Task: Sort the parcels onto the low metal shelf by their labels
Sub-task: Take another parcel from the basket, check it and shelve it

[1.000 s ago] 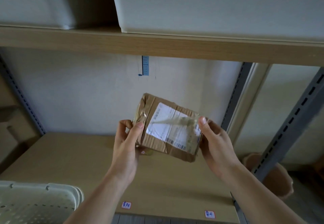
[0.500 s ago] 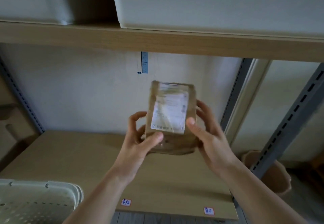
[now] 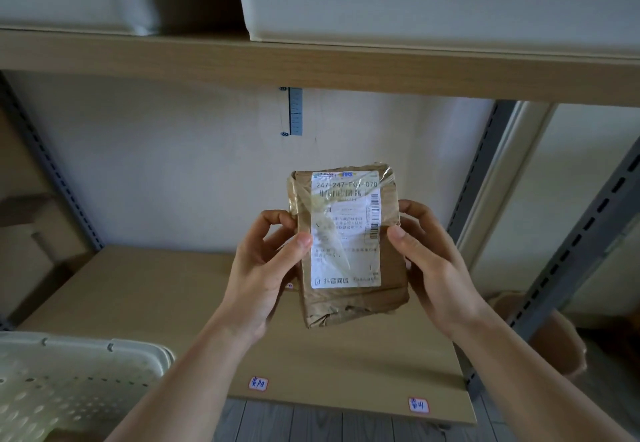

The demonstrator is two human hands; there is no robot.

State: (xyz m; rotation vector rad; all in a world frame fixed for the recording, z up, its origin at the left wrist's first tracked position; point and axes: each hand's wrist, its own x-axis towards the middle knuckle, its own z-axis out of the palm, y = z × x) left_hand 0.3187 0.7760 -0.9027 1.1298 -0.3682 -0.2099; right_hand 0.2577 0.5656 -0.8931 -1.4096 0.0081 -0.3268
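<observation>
A small brown cardboard parcel (image 3: 391, 272), wrapped in clear tape, is held upright above the low shelf board (image 3: 145, 299) with its white shipping label facing me. My left hand (image 3: 266, 268) grips its left edge, thumb on the front. My right hand (image 3: 433, 261) grips its right edge, thumb on the front too. Two small handwritten tags sit on the shelf's front edge: one (image 3: 258, 383) below my left forearm, the other (image 3: 418, 406) further right. The parcel's back is hidden.
A white perforated plastic basket (image 3: 69, 379) sits at the lower left. Grey slotted uprights (image 3: 585, 244) stand at the right, another (image 3: 45, 168) at the left. An upper wooden shelf (image 3: 311, 64) carries white bins. A brown container (image 3: 557, 341) stands on the floor at right.
Both hands turned the parcel from a tilted pose to upright, then brought it closer, so the label now faces me right way up.
</observation>
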